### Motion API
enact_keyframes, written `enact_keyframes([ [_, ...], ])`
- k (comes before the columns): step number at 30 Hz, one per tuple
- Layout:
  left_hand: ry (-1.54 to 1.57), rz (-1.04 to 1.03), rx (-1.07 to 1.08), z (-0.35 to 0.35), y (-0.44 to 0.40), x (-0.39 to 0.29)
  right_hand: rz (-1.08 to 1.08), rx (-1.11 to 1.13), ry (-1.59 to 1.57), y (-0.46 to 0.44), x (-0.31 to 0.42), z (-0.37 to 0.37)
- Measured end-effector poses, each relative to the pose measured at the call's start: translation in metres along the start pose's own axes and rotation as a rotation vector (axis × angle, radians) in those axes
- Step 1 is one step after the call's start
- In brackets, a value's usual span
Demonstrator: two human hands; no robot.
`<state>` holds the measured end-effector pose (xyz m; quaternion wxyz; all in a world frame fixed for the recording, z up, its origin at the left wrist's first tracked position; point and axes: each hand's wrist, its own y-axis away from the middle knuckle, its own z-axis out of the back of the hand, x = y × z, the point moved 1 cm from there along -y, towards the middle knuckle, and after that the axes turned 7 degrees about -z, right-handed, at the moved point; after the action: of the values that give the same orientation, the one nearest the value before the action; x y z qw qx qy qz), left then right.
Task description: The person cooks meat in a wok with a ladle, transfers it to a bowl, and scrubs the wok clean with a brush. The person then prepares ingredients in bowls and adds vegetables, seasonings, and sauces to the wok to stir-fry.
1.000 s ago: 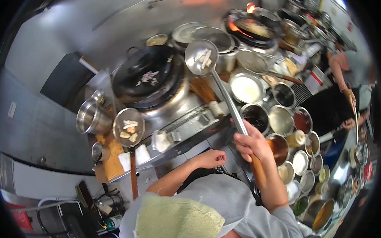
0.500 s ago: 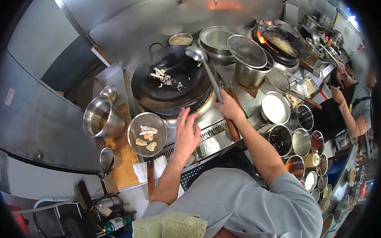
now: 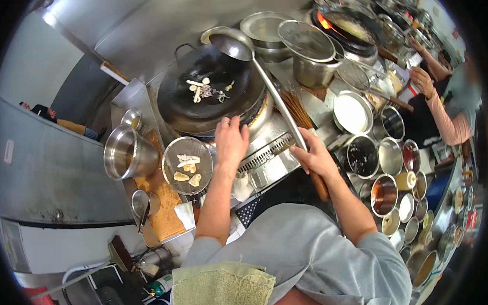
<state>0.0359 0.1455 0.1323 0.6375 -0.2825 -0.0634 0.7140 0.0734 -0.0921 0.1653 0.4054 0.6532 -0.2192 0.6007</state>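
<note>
Apparently mid-cooking, the right hand (image 3: 316,156) grasps the ladle (image 3: 279,101) across the wok (image 3: 179,106), the left hand (image 3: 231,143) looks loosely open, empty, and the next move calls for steady control.

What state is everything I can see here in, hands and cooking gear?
Right hand: gripping the ladle's handle.
Ladle: raised, no food visible in its bowl.
Left hand: open, by the wok's near rim; contact unclear.
Wok: uncovered, food pieces inside.
Mesh strainer: holding pale pieces.
Flame: burning.
Pot of white contents: uncovered.
</note>
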Motion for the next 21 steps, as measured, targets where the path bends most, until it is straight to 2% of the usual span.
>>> enact_keyframes([
  [2,0.121,0.035,-0.013,0.002,-0.005,0.011,-0.020,0.086,-0.163,0.021,-0.009,0.011],
  [4,0.015,0.111,0.078,0.013,-0.009,0.013,0.064,0.076,-0.301,0.037,-0.035,0.020],
  [5,0.110,0.065,-0.120,0.010,-0.005,0.010,0.059,0.109,-0.295,0.044,-0.029,0.027],
  [6,0.177,0.017,-0.149,0.007,-0.003,0.019,0.004,0.078,-0.285,0.056,-0.019,0.034],
  [8,0.246,0.110,-0.079,-0.003,0.001,0.034,-0.026,0.094,-0.331,0.091,-0.011,0.054],
  [11,0.149,-0.001,-0.060,-0.012,0.002,0.034,-0.097,0.122,-0.266,0.182,-0.023,0.090],
  [13,0.046,-0.039,-0.089,-0.016,-0.002,0.031,-0.179,0.126,-0.414,0.262,-0.040,0.102],
  [14,0.031,-0.006,-0.055,-0.012,-0.007,0.019,-0.224,0.079,-0.505,0.303,-0.045,0.107],
  [17,-0.020,0.054,-0.034,-0.014,-0.002,0.018,-0.367,-0.292,-0.689,0.398,-0.057,0.103],
  [18,-0.055,0.035,-0.043,-0.015,-0.001,0.017,-0.401,-0.423,-0.680,0.418,-0.061,0.103],
  [21,-0.152,0.040,-0.036,-0.017,0.001,0.013,-0.508,-0.637,-0.465,0.451,-0.079,0.114],
])
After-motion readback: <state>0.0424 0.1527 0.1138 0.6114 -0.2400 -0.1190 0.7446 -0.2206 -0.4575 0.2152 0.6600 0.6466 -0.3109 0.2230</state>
